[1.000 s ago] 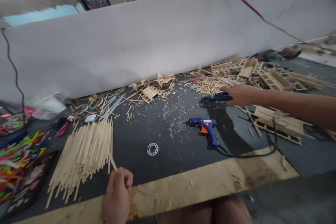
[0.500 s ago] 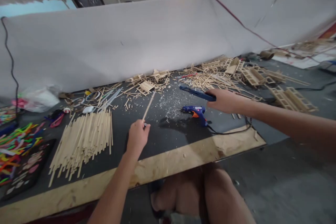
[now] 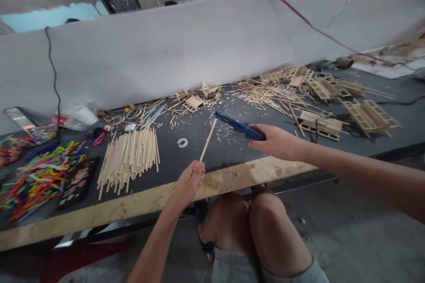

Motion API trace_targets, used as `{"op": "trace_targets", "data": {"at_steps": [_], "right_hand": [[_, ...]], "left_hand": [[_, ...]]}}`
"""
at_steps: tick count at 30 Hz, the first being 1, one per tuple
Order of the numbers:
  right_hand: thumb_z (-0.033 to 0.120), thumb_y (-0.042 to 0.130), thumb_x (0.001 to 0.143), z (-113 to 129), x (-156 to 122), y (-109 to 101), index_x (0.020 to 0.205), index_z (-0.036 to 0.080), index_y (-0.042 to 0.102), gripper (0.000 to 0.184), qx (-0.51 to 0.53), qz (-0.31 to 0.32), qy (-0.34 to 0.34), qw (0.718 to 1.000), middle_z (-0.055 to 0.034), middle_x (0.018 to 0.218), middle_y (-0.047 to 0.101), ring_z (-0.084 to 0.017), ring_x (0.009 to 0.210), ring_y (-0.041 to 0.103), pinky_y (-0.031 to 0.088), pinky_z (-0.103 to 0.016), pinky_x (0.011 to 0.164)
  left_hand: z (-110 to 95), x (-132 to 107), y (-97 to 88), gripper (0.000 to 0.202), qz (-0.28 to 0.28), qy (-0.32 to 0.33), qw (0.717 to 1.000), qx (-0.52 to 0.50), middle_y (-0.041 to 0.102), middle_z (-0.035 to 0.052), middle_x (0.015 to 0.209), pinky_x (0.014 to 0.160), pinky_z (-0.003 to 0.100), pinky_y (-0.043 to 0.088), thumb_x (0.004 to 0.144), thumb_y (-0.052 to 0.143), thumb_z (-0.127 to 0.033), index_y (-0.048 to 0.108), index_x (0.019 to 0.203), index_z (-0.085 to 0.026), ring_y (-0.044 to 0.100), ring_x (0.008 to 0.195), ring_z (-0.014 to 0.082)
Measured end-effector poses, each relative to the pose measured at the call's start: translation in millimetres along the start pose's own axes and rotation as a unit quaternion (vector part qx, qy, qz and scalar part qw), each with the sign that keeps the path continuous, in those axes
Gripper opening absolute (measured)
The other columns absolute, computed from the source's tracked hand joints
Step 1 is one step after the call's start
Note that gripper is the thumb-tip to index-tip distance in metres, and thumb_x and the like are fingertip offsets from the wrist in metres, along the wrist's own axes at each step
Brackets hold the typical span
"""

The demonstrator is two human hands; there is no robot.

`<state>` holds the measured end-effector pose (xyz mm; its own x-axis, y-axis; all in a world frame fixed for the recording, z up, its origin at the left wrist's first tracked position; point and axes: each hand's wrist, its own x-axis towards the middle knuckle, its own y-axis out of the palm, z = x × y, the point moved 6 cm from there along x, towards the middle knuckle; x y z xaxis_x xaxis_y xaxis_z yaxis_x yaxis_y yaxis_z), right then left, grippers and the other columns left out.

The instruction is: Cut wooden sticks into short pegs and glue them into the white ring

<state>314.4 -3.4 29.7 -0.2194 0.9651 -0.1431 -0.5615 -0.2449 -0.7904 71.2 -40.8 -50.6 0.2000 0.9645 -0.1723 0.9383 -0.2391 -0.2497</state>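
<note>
At a black worktop [image 3: 172, 162], the left hand [image 3: 189, 181] grips a wooden stick [image 3: 208, 140], its tip near the end of a blue hand tool [image 3: 239, 128] held in the right hand [image 3: 272, 140]; leftward lie a white perforated ring [image 3: 178, 143], more sticks [image 3: 133, 154] and colourful pipe cleaners [image 3: 41, 181].

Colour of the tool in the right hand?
The tool is dark blue; best seen in the head view.
</note>
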Motion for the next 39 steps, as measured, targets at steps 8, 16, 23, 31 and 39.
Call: {"op": "trace_targets", "data": {"at_steps": [8, 16, 23, 31, 39], "right_hand": [[0.027, 0.052, 0.072, 23, -25, 7, 0.100, 0.022, 0.058, 0.029, 0.015, -0.001, -0.033, 0.999, -0.0016, 0.084, 0.064, -0.016, 0.069, 0.056, 0.037, -0.024, 0.057], [0.036, 0.049, 0.076, 5, -18, 22, 0.075, 0.021, 0.056, 0.016, -0.019, 0.004, 0.026, 0.999, -0.0009, 0.067, 0.060, -0.015, 0.058, 0.052, 0.032, -0.024, 0.050], [0.041, 0.049, 0.078, 3, 2, 44, 0.075, 0.019, 0.058, 0.023, -0.014, 0.009, 0.037, 0.999, -0.0042, 0.072, 0.063, -0.017, 0.065, 0.056, 0.034, -0.024, 0.055], [0.038, 0.050, 0.076, -2, 20, 55, 0.080, 0.020, 0.059, 0.021, 0.009, 0.036, 0.055, 0.998, -0.0022, 0.072, 0.063, -0.016, 0.063, 0.056, 0.035, -0.023, 0.053], [0.056, 0.047, 0.077, -5, 43, 65, 0.074, 0.019, 0.058, 0.038, 0.035, 0.067, 0.095, 0.993, -0.0026, 0.060, 0.060, -0.013, 0.048, 0.053, 0.032, -0.022, 0.041]], "left_hand": [[-4, -18, 6.9, 0.037, 0.040, 0.006, 0.999, 0.019, 0.029, -0.0069, 0.055, 0.046, 0.019, 0.024, 0.087, 0.033, -0.052, 0.047, 0.080, -0.018, 0.027, 0.049, 0.0083], [-26, -18, -18.5, 0.040, 0.051, -0.010, 0.975, 0.215, 0.039, -0.0056, 0.051, 0.048, 0.021, 0.030, 0.086, 0.032, -0.050, 0.053, 0.073, -0.020, 0.038, 0.049, 0.0109], [-34, 6, -7.8, 0.039, -0.029, 0.025, 0.964, 0.262, 0.065, 0.0032, 0.080, 0.063, 0.026, 0.042, 0.087, 0.035, -0.036, 0.052, 0.120, -0.022, 0.060, 0.070, 0.0182], [-46, 27, -11.9, 0.045, -0.029, 0.057, 0.950, 0.306, 0.061, 0.0057, 0.123, 0.090, 0.032, 0.041, 0.089, 0.034, -0.045, 0.057, 0.122, -0.025, 0.054, 0.114, 0.0254], [-37, 48, -26.9, 0.044, -0.026, 0.056, 0.948, 0.313, 0.060, 0.0048, 0.124, 0.090, 0.033, 0.041, 0.089, 0.033, -0.044, 0.058, 0.120, -0.025, 0.054, 0.114, 0.0249]]}}
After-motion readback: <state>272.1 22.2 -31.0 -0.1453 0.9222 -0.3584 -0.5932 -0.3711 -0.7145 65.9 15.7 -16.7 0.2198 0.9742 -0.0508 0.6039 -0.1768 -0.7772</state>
